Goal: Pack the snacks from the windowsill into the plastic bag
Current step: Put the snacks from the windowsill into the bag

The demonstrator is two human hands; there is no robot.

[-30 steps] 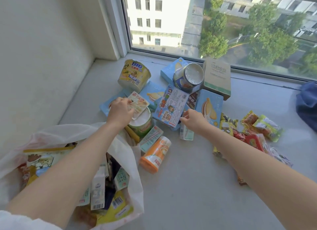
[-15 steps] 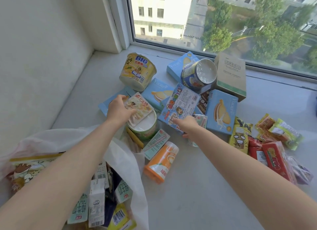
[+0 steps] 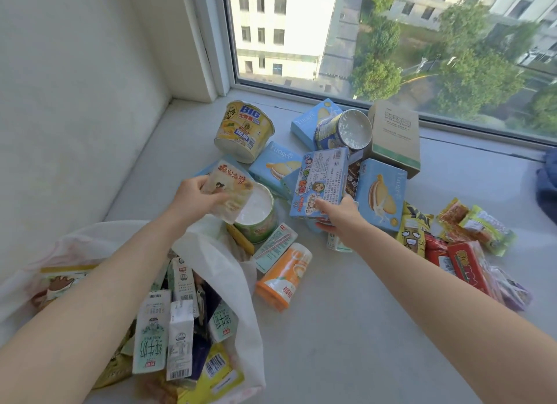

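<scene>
We are leaning over the grey windowsill and taking the green cup with the white lid as our marker. The plastic bag is lying open to the near left of the cup, with its white edge just beside the cup, and milk cartons are crowding inside it. To the far right of the cup, a brown box is standing against the window frame. A yellow noodle bowl is sitting behind the cup.

Just right of the cup, a cartoon-printed box is tilting up among the blue biscuit boxes. Our right hand is gripping its lower edge, with fingers curling under it. An orange tube is lying on its side in front of the cup, near it.

Over the cup's lid we are holding a pale snack packet. Our left hand is pinching its left edge between thumb and fingers.
</scene>
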